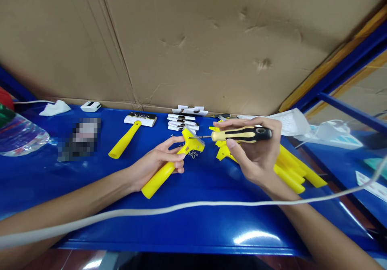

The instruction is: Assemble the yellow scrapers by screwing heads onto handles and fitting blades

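Observation:
My left hand (169, 155) is closed around the neck of a yellow scraper (159, 181), its handle slanting down to the left and its wide head up to the right. In my right hand (260, 153) is a screwdriver (236, 134) with a cream and black handle, held level by the fingertips. The screwdriver's shaft points left, and its tip meets the scraper's head. Several small screws (192, 154) lie on the blue table just beyond the scraper. Under and behind my right hand are more yellow scraper handles (292, 169), partly hidden by it.
A scraper with a black and white blade cover (140, 119) lies to the left. White blade covers (183, 122) are stacked at the back by the cardboard wall (193, 40). A white cable (211, 204) crosses in front of both forearms. Plastic packaging (24, 135) sits far left.

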The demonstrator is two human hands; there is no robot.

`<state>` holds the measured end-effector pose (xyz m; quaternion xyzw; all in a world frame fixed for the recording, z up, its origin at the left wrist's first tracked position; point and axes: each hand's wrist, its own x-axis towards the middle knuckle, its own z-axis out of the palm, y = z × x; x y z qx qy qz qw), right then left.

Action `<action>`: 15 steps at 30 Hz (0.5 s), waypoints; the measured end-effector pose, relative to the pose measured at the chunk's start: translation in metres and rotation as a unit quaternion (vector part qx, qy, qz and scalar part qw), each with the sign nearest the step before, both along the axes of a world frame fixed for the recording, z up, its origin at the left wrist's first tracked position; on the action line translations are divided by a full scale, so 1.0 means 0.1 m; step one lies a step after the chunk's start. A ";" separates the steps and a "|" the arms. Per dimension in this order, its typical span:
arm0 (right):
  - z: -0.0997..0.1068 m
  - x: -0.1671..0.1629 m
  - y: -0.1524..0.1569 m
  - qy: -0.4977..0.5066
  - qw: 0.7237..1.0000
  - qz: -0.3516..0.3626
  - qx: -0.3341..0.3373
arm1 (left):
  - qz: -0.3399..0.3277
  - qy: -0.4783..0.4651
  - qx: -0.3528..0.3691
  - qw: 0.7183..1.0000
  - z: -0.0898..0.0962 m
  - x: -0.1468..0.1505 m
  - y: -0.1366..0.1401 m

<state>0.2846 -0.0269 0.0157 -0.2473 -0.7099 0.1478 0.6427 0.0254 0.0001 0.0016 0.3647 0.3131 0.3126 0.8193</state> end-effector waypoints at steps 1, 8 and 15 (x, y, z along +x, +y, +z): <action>0.00 -0.01 0.00 0.002 1.000 0.012 -0.009 | 0.001 0.000 0.000 1.000 0.00 0.00 0.00; -0.04 0.00 0.00 0.001 0.997 -0.082 0.011 | 0.000 0.002 0.000 1.000 -0.01 0.00 0.00; -0.04 0.02 0.04 0.004 1.000 -0.019 0.007 | 0.002 0.004 0.012 1.000 -0.02 0.00 0.00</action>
